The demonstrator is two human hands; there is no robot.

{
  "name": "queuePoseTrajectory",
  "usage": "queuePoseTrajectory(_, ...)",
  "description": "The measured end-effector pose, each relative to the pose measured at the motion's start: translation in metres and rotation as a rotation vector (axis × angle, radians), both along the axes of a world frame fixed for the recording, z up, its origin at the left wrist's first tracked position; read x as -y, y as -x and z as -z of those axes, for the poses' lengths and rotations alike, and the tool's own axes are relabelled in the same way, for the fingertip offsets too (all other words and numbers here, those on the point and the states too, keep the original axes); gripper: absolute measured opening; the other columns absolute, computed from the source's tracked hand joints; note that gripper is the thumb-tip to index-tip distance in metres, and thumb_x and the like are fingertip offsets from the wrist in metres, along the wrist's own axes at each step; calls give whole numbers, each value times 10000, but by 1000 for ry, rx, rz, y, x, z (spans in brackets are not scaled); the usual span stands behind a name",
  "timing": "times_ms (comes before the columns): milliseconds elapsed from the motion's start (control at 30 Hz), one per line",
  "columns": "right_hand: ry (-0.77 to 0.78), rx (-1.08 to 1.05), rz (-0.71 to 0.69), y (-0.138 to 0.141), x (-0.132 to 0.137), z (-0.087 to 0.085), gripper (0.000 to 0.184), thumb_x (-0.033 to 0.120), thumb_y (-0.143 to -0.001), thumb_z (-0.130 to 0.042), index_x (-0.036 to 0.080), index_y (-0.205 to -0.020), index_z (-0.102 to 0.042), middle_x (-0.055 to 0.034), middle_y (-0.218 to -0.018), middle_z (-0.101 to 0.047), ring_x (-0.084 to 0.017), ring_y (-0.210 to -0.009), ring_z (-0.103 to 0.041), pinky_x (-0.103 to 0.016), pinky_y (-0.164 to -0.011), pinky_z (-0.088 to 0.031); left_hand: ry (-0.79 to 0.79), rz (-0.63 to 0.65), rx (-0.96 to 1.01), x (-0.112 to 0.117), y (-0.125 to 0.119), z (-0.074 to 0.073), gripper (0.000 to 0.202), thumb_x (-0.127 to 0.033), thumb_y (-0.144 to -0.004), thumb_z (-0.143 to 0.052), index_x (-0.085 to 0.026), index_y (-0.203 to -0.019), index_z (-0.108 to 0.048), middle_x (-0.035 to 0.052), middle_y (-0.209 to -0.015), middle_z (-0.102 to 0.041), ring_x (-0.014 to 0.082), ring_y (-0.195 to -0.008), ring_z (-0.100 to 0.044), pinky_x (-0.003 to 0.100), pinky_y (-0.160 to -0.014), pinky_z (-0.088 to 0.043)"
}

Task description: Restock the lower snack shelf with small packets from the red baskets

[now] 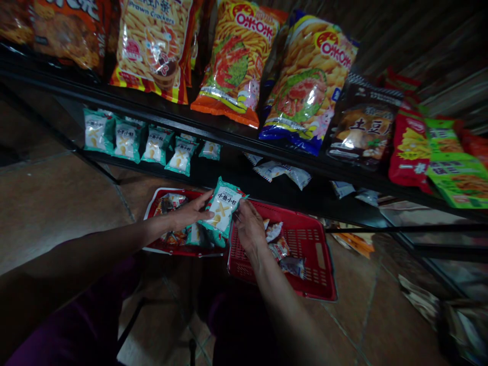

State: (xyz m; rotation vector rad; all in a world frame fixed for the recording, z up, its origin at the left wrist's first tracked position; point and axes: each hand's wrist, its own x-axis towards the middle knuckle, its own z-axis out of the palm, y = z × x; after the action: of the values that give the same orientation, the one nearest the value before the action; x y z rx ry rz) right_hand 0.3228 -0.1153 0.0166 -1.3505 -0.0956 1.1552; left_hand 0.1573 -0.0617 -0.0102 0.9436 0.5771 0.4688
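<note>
Between my two hands, a teal and white snack bag [224, 206] is held above the baskets, its printed front facing up. My left hand [188, 212] grips its left side, thumb on the front. My right hand [249, 221] has hold of the right edge, fingers partly hidden. Below my left hand sits a red basket [152, 202] with several snack packets, some of them teal. Under my right hand is a second red basket [318, 274], with a few small packets [280, 248] inside. On the lower shelf, a row of matching teal bags [127, 138] stands at the left.
The dark upper shelf edge [160, 116] runs above my hands, carrying large snack bags [238, 61]. White and blue packets [284, 172] lie on the lower shelf [229, 180]. Flattened packaging [354, 241] is on the tiled floor [358, 300] at right.
</note>
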Motion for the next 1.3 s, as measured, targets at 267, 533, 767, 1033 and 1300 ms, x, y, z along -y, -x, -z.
queuePoseTrajectory(267,-52,-7,-19,-2,-5,1,199,205,-564,-796,190,-711,-662,28,-716,-707,-102,-674,-632,-212,-636,-495,-94,32,-7,0,7,4,852,-166,-764,-636,-241,-1483,-184,138,-1406,-452,269,-1192,-508,447,-970,-413)
queuePoseTrajectory(533,15,22,1,-2,-6,5,137,218,-602,-752,183,-706,-669,25,-725,-711,-114,-661,-632,-227,-613,-490,-216,57,-39,-1,12,12,800,-163,-769,-626,-232,-1468,-241,114,-1466,-386,270,-1295,-414,432,-1034,-365)
queuePoseTrajectory(767,60,31,-19,-2,-11,6,171,260,-632,-756,190,-762,-672,17,-765,-717,-125,-694,-640,-222,-605,-490,-92,52,-63,0,11,3,798,-163,-740,-651,-190,-1447,-282,139,-1374,-489,267,-1165,-533,413,-950,-436)
queuePoseTrajectory(1033,88,46,-232,15,-4,6,375,452,-639,-763,235,-931,-669,-22,-990,-716,-192,-910,-659,-295,-697,-554,9,-300,-118,-10,1,6,747,-149,-699,-665,-160,-1389,-380,134,-1210,-611,243,-1006,-611,406,-887,-472)
queuePoseTrajectory(1300,-11,18,-266,39,9,23,415,288,-597,-816,263,-981,-664,7,-1016,-713,-156,-891,-672,-300,-819,-564,0,-410,-212,-8,-1,8,712,-134,-735,-628,-181,-1397,-372,92,-1193,-627,222,-1032,-604,369,-899,-481)
